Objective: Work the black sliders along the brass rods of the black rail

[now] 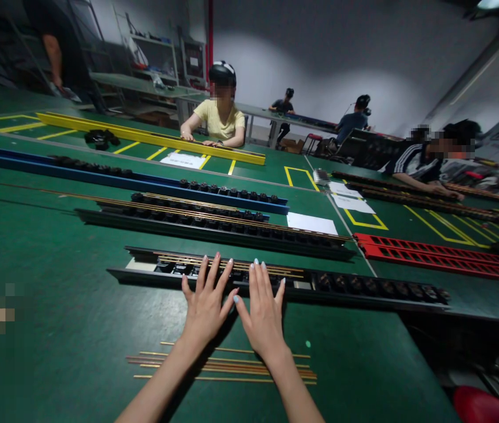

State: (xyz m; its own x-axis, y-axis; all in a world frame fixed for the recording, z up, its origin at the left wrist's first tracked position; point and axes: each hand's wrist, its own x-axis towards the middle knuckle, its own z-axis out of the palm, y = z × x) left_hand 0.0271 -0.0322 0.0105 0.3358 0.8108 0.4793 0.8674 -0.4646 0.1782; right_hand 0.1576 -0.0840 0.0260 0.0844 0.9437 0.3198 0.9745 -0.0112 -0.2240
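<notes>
A long black channel (364,299) lies across the green table in front of me, with a row of black parts (355,285) in its right half. Thin brass rods (291,271) run lengthwise over its left and middle part. My left hand (207,302) rests palm down on the channel's near edge, fingers spread over the rods. Beside it on the right, my right hand (262,317) lies flat in the same way, fingers reaching onto the channel. The two thumbs are close together. More loose brass rods (231,369) lie on the table under my forearms.
Beyond are another black channel (214,232) with rods, a blue channel (143,182), a yellow one (152,138), red slotted strips (429,252) and white paper (312,224). People sit across and to the right. A red stool (487,405) is at lower right.
</notes>
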